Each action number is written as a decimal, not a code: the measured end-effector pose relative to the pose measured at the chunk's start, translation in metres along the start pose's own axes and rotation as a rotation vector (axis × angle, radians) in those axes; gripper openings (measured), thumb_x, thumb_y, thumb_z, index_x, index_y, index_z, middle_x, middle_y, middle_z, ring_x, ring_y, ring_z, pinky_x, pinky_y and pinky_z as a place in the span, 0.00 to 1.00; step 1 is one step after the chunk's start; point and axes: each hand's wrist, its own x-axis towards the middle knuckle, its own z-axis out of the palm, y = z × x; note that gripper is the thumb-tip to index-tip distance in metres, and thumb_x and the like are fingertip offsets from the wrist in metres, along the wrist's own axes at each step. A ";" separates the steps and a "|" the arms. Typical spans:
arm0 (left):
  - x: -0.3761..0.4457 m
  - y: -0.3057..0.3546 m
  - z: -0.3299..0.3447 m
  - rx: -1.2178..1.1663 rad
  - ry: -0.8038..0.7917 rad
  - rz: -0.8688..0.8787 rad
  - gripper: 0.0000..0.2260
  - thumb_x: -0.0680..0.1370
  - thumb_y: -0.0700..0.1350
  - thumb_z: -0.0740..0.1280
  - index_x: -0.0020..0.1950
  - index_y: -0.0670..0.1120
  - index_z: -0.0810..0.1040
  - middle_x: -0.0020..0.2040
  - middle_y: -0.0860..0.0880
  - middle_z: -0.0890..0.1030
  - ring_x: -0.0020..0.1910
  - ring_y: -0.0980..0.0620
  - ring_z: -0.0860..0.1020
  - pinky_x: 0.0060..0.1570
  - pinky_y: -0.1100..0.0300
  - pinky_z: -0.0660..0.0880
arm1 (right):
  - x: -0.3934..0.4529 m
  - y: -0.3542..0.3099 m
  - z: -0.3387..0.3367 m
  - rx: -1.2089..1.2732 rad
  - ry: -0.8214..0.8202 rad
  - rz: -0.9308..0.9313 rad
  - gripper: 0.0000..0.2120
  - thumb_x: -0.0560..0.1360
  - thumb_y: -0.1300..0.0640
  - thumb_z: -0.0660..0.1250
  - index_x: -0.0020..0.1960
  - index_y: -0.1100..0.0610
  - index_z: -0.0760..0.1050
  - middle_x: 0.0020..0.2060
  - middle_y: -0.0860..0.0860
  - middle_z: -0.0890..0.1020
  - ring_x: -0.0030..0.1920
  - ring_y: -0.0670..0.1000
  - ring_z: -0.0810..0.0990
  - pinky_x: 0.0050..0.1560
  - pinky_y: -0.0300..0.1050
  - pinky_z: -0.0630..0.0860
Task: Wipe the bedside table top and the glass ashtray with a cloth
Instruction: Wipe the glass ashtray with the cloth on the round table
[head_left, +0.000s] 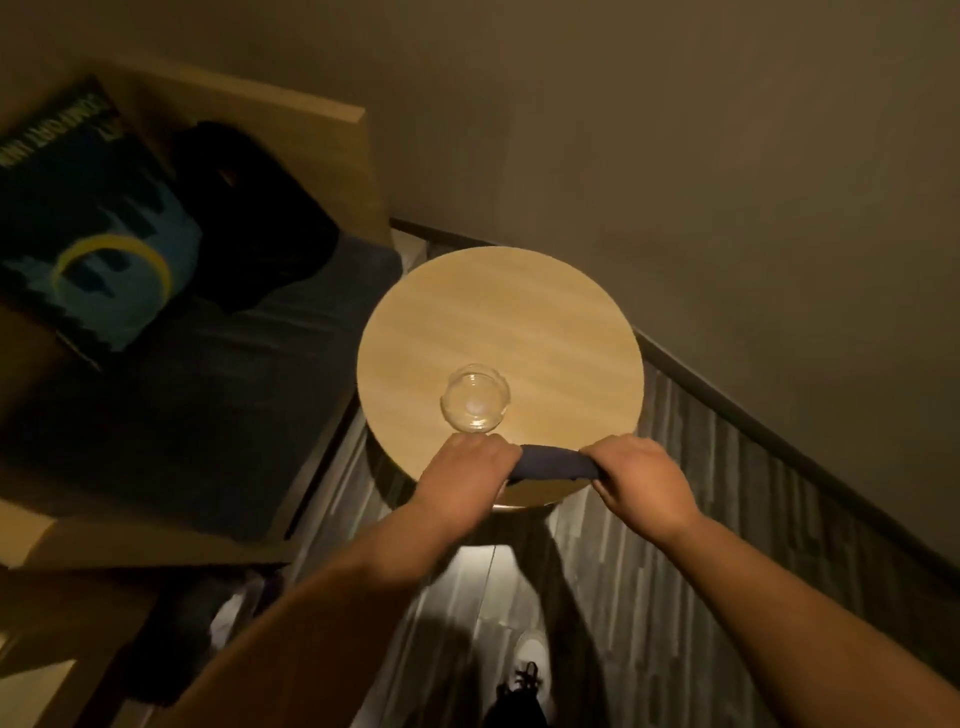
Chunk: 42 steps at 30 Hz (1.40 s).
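The ashtray (475, 398) sits on the round desk (498, 317), toward its near edge. Just nearer than the ashtray, my left hand (467, 470) and right hand (641, 475) each grip one end of the dark cloth (553, 462), stretched between them over the desk's near edge.

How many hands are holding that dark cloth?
2. The left hand grips one end of the cloth, near the glass ashtray; the right hand grips the other end, over the table edge.
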 end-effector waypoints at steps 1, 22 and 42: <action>0.019 0.004 0.010 0.021 0.016 -0.010 0.09 0.75 0.41 0.63 0.54 0.48 0.73 0.49 0.48 0.77 0.49 0.46 0.75 0.44 0.55 0.63 | 0.010 0.018 0.006 -0.017 0.033 -0.008 0.06 0.70 0.58 0.69 0.46 0.51 0.79 0.38 0.51 0.81 0.41 0.56 0.79 0.41 0.49 0.73; 0.045 -0.015 0.117 -0.267 0.091 -0.162 0.15 0.74 0.52 0.61 0.56 0.47 0.77 0.51 0.47 0.81 0.47 0.44 0.79 0.43 0.50 0.77 | 0.073 0.027 0.119 0.190 -0.030 -0.279 0.25 0.75 0.56 0.68 0.71 0.53 0.68 0.63 0.50 0.77 0.59 0.56 0.76 0.56 0.52 0.72; 0.073 -0.153 0.097 -0.428 -0.049 -0.309 0.34 0.73 0.57 0.62 0.77 0.55 0.52 0.78 0.55 0.54 0.73 0.50 0.57 0.69 0.48 0.59 | 0.086 0.016 0.133 0.059 0.059 -0.159 0.26 0.67 0.59 0.72 0.65 0.54 0.75 0.47 0.57 0.79 0.39 0.60 0.75 0.37 0.52 0.75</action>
